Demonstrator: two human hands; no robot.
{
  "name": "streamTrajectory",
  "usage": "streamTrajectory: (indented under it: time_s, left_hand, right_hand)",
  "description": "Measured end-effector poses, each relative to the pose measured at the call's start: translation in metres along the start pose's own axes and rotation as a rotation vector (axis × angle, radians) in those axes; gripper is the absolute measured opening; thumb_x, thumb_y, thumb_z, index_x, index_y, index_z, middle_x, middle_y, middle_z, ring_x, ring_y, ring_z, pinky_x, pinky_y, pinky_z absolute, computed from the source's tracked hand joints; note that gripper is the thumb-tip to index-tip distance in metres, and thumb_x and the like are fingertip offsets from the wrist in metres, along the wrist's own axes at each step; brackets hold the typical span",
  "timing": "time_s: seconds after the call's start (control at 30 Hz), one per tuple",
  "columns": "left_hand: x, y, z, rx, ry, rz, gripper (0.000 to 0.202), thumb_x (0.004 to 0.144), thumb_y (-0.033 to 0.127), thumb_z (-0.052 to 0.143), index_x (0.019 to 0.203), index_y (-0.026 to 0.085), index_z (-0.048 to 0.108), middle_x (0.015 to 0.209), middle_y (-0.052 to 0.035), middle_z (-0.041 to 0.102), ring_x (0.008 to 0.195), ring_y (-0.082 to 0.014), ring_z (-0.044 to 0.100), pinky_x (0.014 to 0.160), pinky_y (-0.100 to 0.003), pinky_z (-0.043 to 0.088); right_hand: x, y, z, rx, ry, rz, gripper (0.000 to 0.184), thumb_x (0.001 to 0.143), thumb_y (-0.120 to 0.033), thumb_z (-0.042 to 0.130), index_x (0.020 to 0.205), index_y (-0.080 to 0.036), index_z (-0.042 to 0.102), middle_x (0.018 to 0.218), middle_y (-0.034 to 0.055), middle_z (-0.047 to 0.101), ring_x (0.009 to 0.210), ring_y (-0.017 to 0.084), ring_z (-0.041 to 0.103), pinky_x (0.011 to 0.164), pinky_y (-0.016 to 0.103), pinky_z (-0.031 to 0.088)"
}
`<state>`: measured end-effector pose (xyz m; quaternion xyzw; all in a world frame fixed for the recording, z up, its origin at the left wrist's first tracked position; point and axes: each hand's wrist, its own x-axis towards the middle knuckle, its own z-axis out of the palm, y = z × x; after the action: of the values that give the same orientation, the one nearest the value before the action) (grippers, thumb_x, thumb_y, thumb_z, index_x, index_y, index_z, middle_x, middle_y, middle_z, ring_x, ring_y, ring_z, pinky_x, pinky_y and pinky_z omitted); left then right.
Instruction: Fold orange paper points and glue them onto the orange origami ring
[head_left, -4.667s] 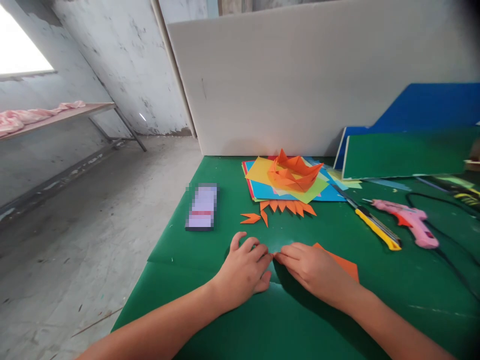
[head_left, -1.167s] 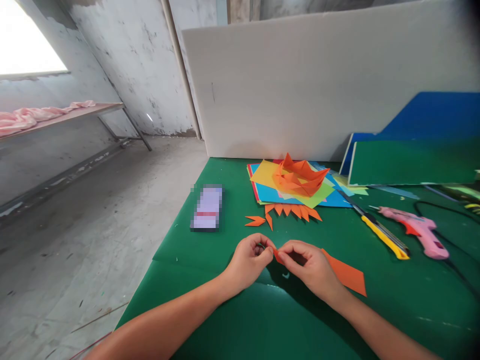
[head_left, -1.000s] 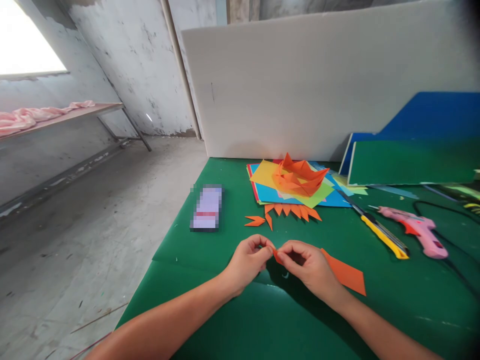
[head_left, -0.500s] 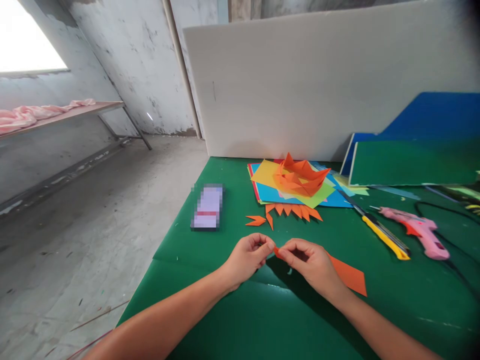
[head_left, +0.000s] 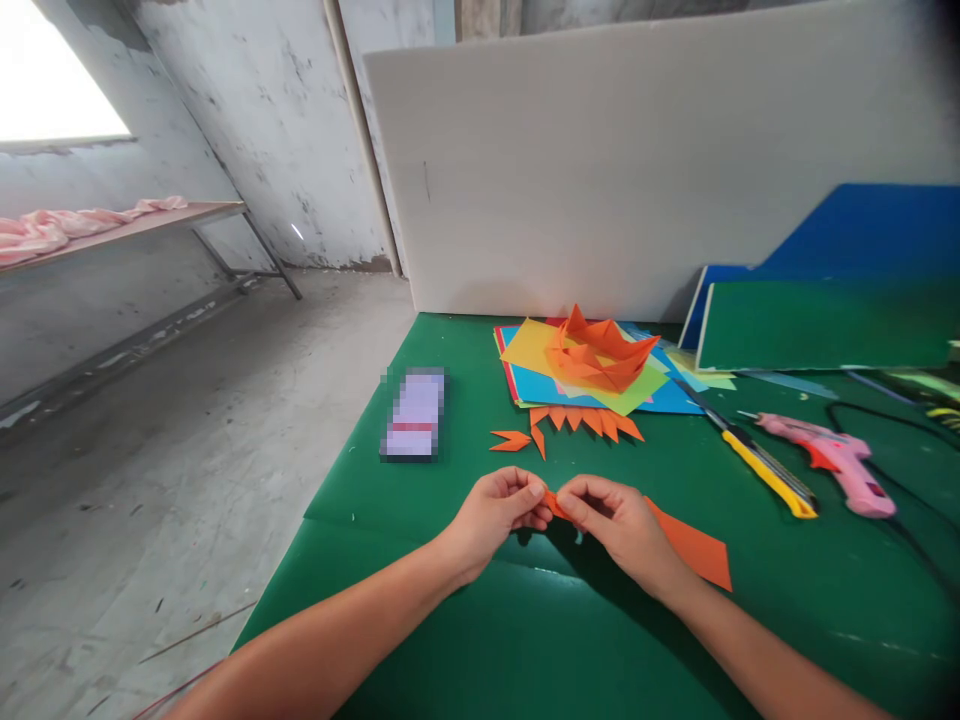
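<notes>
My left hand (head_left: pixel 496 510) and my right hand (head_left: pixel 611 520) meet just above the green table (head_left: pixel 525 640), both pinching a small folded orange paper piece (head_left: pixel 553 503) between thumbs and fingertips. An orange paper sheet (head_left: pixel 694 548) lies flat right behind my right hand. Farther back, a row of small folded orange points (head_left: pixel 581 420) and one separate orange point (head_left: pixel 510 440) lie on the table. A larger folded orange paper shape (head_left: pixel 600 352) rests on a stack of coloured paper sheets (head_left: pixel 536 380).
A blurred phone-like object (head_left: pixel 414 412) lies to the left. A yellow utility knife (head_left: pixel 765 468) and a pink glue gun (head_left: pixel 832 458) with a black cord (head_left: pixel 900 520) lie to the right. Green board (head_left: pixel 825 325), blue board (head_left: pixel 862 230) and white foam board (head_left: pixel 637 160) stand behind.
My hands rose from pressing paper on the table and now pinch the small orange piece, fingers shifting slightly on it. The orange sheet behind my right hand shows more.
</notes>
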<state>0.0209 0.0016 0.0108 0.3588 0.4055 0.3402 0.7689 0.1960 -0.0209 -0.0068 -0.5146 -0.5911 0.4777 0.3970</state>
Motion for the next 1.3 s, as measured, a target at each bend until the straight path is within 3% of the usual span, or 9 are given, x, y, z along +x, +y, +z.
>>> streamTrajectory:
  time_s: [0.13, 0.3, 0.43, 0.7, 0.83, 0.97, 1.07, 1.3]
  left_hand:
    - [0.005, 0.004, -0.008, 0.189, -0.003, 0.053, 0.032, 0.068, 0.040, 0.073, 0.076, 0.013, 0.056, 0.066, -0.0022, 0.062, 0.060, -0.0109, 0.057, 0.064, -0.025, 0.046]
    - [0.002, 0.007, -0.017, 0.716, -0.011, 0.159, 0.008, 0.071, 0.022, 0.059, 0.073, 0.015, 0.062, 0.064, 0.0022, 0.058, 0.056, -0.0088, 0.048, 0.053, -0.020, 0.037]
    - [-0.006, 0.014, -0.018, 0.985, -0.033, 0.228, 0.011, 0.069, 0.019, 0.054, 0.071, 0.016, 0.065, 0.056, 0.0049, 0.051, 0.051, -0.0079, 0.041, 0.047, -0.018, 0.029]
    - [-0.008, 0.020, -0.026, 1.030, -0.166, 0.183, 0.017, 0.074, 0.019, 0.052, 0.076, 0.016, 0.069, 0.061, 0.0025, 0.058, 0.054, -0.0092, 0.046, 0.050, -0.018, 0.034]
    - [-0.002, 0.019, -0.030, 1.151, -0.109, 0.397, 0.017, 0.070, 0.010, 0.055, 0.075, 0.017, 0.069, 0.068, 0.0006, 0.061, 0.058, -0.0104, 0.050, 0.055, -0.019, 0.038]
    - [0.002, 0.015, -0.030, 1.183, -0.279, 0.608, 0.020, 0.084, 0.015, 0.053, 0.092, 0.019, 0.071, 0.090, -0.0043, 0.064, 0.080, -0.0143, 0.058, 0.072, -0.021, 0.044]
    - [0.003, 0.011, -0.030, 1.292, -0.383, 0.673, 0.023, 0.091, 0.020, 0.050, 0.099, 0.021, 0.072, 0.095, -0.0056, 0.064, 0.089, -0.0167, 0.058, 0.080, -0.025, 0.044]
    - [0.005, 0.006, -0.032, 1.452, -0.417, 0.763, 0.023, 0.093, 0.023, 0.049, 0.097, 0.019, 0.071, 0.095, -0.0071, 0.063, 0.086, -0.0170, 0.056, 0.082, -0.027, 0.043]
  right_hand:
    - [-0.002, 0.001, -0.001, -0.073, 0.018, -0.032, 0.025, 0.086, -0.040, 0.058, 0.074, -0.019, 0.062, 0.070, 0.0005, 0.057, 0.064, 0.014, 0.051, 0.057, 0.025, 0.043]
    - [-0.004, 0.000, 0.000, -0.240, -0.026, -0.159, 0.021, 0.088, -0.029, 0.053, 0.070, -0.020, 0.056, 0.070, 0.0003, 0.053, 0.063, 0.014, 0.048, 0.056, 0.025, 0.039]
    - [-0.004, -0.001, -0.001, -0.311, -0.069, -0.221, 0.021, 0.090, -0.027, 0.052, 0.070, -0.020, 0.055, 0.070, 0.0007, 0.055, 0.063, 0.014, 0.050, 0.055, 0.025, 0.038]
    - [-0.001, -0.004, -0.009, -0.436, -0.134, -0.306, 0.024, 0.093, -0.027, 0.050, 0.072, -0.021, 0.059, 0.071, 0.0029, 0.061, 0.073, 0.018, 0.055, 0.068, 0.032, 0.043]
    - [0.003, -0.001, -0.016, -0.522, -0.152, -0.320, 0.023, 0.093, -0.025, 0.051, 0.072, -0.021, 0.060, 0.072, 0.0028, 0.062, 0.074, 0.018, 0.054, 0.067, 0.031, 0.042]
    - [0.007, 0.002, -0.019, -0.575, -0.207, -0.332, 0.022, 0.092, -0.027, 0.055, 0.071, -0.021, 0.062, 0.073, 0.0022, 0.064, 0.074, 0.018, 0.054, 0.067, 0.031, 0.041]
    - [0.007, 0.003, -0.017, -0.592, -0.183, -0.318, 0.017, 0.089, -0.028, 0.060, 0.074, -0.021, 0.064, 0.071, 0.0014, 0.063, 0.074, 0.018, 0.053, 0.067, 0.031, 0.041]
    - [0.008, 0.003, -0.015, -0.604, -0.112, -0.361, 0.015, 0.087, -0.029, 0.063, 0.074, -0.022, 0.063, 0.076, 0.0017, 0.065, 0.078, 0.019, 0.055, 0.070, 0.032, 0.042]
